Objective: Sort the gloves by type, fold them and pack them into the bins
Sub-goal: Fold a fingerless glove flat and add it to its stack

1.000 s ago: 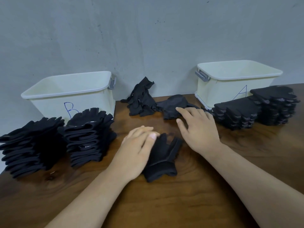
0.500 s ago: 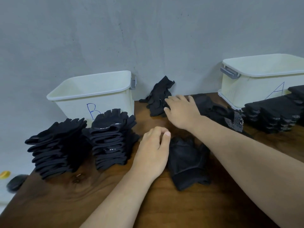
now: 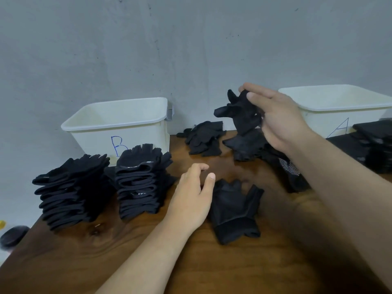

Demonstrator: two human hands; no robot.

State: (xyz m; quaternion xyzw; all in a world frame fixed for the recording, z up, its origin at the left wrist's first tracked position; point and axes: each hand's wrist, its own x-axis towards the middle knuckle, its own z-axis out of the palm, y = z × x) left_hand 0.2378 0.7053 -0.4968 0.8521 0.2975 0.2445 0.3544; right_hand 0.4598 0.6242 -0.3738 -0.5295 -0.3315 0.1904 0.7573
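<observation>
Gripping a crumpled black glove [image 3: 241, 115], the right hand [image 3: 282, 124] holds it up in the air, fingers and thumb curled round it, over the far part of the table [image 3: 63, 264]. We cannot tell whether its lower end touches the loose gloves [image 3: 248, 147] lying right under it. We mark the left hand [image 3: 191, 198] low over the table, fingers loosely curled, nothing in it; the two hands are well apart. Just beside its thumb a fingerless glove [image 3: 235, 209] lies flat, cuff toward us, finger ends toward the wall [image 3: 191, 49]. Contact between that hand and that glove: we cannot tell. A dotted glove [image 3: 290, 169] lies partly under the right forearm, white grip dots showing. Farther back a small heap [image 3: 203, 139] of black gloves sits against the wall, between the bins. On the left we see two folded stacks side by side, the outer stack [image 3: 70, 194] and the inner stack [image 3: 137, 185], both in front of bin B [image 3: 95, 143], a cream tub with a blue B on its front. On the right, bin A [image 3: 318, 122], same tub, blue A, with the right stacks [image 3: 379, 149] of folded gloves in front of it, partly cut by the frame edge. A dark round object [image 3: 12, 237] shows past the table's left edge, blurred.
</observation>
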